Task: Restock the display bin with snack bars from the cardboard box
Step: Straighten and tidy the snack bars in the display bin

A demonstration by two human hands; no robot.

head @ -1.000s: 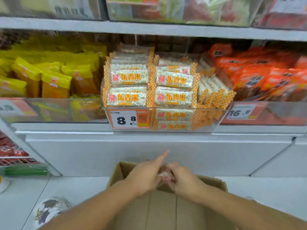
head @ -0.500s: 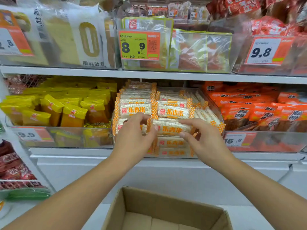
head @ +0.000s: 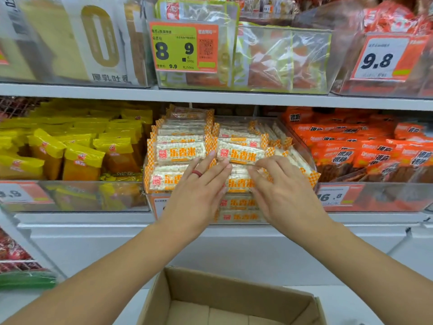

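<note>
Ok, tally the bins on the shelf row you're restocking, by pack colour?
Yellow-pack bin: 1
White-and-orange snack-bar bin: 1
Orange-pack bin: 1
Total: 3

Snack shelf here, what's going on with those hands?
A person is restocking the clear display bin on the middle shelf. Both hands are up at the stacked snack bars: the left hand lies with straight fingers against the front of the stack, while the right hand pinches the lower edge of the top right bar, setting it in place. The cardboard box sits open below; no bars show in the part in view.
</note>
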